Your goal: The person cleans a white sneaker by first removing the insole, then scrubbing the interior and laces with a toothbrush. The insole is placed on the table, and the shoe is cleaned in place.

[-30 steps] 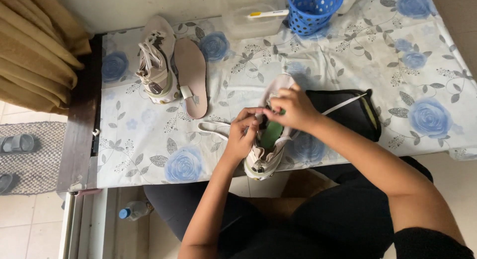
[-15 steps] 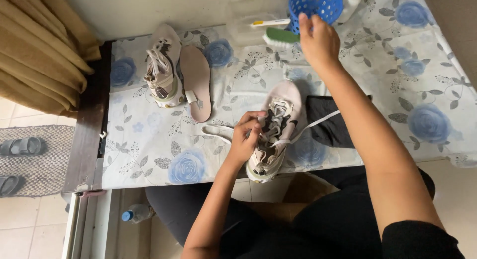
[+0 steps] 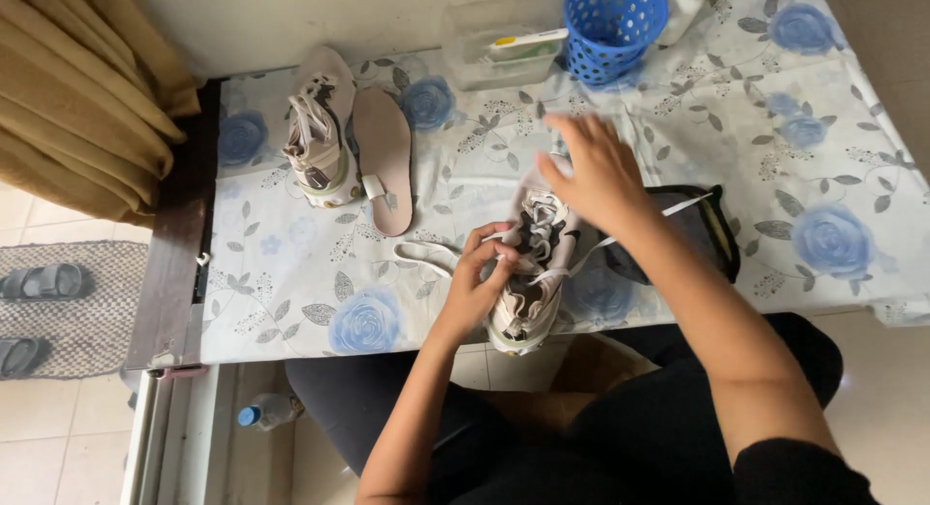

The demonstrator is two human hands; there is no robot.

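L hand (image 3: 481, 273): pinching laces of sneaker (image 3: 531, 273) at table edge.
R hand (image 3: 593, 171): open, fingers spread, blurred, above sneaker, empty.

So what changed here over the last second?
The right hand let go of a green brush, left it at the clear container beside the blue basket, and has swung back over the near shoe. The left hand kept gripping that shoe. The second shoe and loose insole stayed put.

Blue-rose white tablecloth (image 3: 291, 302), blue basket (image 3: 614, 26), beige sneaker (image 3: 531, 273).
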